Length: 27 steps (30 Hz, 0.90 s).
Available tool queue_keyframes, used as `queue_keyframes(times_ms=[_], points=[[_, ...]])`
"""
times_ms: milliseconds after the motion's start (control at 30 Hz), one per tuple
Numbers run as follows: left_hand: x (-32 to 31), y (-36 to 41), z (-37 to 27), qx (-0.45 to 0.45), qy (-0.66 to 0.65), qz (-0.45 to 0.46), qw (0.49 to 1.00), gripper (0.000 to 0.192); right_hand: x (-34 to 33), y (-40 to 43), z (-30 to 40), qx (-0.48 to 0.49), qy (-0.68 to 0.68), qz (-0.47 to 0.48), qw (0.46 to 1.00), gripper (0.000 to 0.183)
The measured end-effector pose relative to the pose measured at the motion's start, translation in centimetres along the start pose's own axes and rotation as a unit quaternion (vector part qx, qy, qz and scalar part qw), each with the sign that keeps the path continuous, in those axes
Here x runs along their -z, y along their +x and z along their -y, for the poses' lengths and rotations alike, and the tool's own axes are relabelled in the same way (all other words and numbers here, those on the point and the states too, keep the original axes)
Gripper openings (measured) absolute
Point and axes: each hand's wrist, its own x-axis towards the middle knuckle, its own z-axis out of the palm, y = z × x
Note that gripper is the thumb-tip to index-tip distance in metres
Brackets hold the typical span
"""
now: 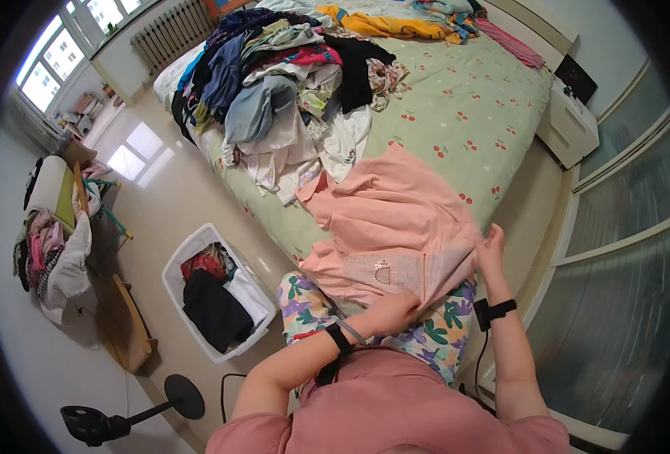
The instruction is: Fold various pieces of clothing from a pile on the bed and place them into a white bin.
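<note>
A pink knit top point(391, 221) with a pale printed panel and a studded motif lies spread over the front edge of the bed. Its near part hangs over the patterned trousers on my lap. With curled fingers, my left hand point(398, 312) holds the top's near edge, just right of the motif. My right hand point(490, 249) pinches the garment's right edge, where the cloth is drawn out beyond the mattress. Some fingers of both hands are hidden by the cloth or by the hand itself. Each wrist wears a black strap.
A large heap of mixed clothes point(272, 85) covers the bed's left side. A green cherry-print sheet point(460, 119) covers the mattress. On the floor left, a white plastic bin point(176, 278) holds folded clothes, near a black stand fan point(187, 397). Sliding glass doors point(613, 295) flank the right.
</note>
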Motion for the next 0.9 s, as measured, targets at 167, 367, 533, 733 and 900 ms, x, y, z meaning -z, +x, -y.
queue_keyframes(times_ms=[167,367,533,733,900], points=[[-1.3,-1.1,1.8,-0.020,-0.004,0.003,1.000,0.021,-2.2,0.3,17.8,0.220,0.203,0.374,0.878,0.034],[-1.6,-1.5,1.6,-0.022,0.039,-0.060,0.997,0.035,-8.9,-3.3,28.4,0.578,0.089,0.320,0.745,0.039],[4.4,-5.9,-0.4,-0.007,0.130,0.033,0.991,0.014,-9.3,2.5,28.0,0.515,-0.130,0.388,0.753,0.023],[17.0,-11.3,1.7,0.109,0.284,-0.165,0.938,0.017,1.0,13.3,24.2,0.216,0.097,0.383,0.893,0.021],[27.5,-11.1,-3.5,0.006,0.347,-0.411,0.843,0.014,14.0,13.9,26.6,0.110,0.319,0.395,0.854,0.016]])
